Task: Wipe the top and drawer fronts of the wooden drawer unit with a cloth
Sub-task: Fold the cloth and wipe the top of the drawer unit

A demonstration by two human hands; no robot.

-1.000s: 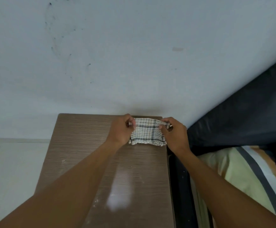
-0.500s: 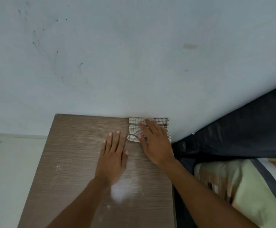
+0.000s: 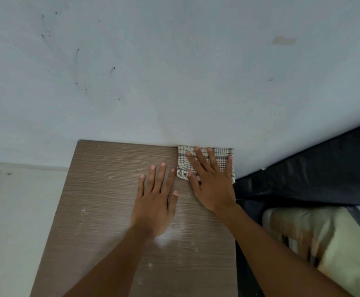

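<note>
Little has moved: both hands, right point(image 3: 212, 185) on checked cloth point(image 3: 224, 161), left point(image 3: 154, 202), stay flat, unlabelled.

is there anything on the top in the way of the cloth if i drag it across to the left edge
Only the left hand, resting flat on the wooden top just left of the cloth. The right hand presses the cloth into the back right corner. Otherwise only faint white specks.

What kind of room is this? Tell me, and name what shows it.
Probably a bedroom: a wooden drawer unit stands against a scuffed painted wall, and beside it lies a striped pillow with dark bedding.
</note>
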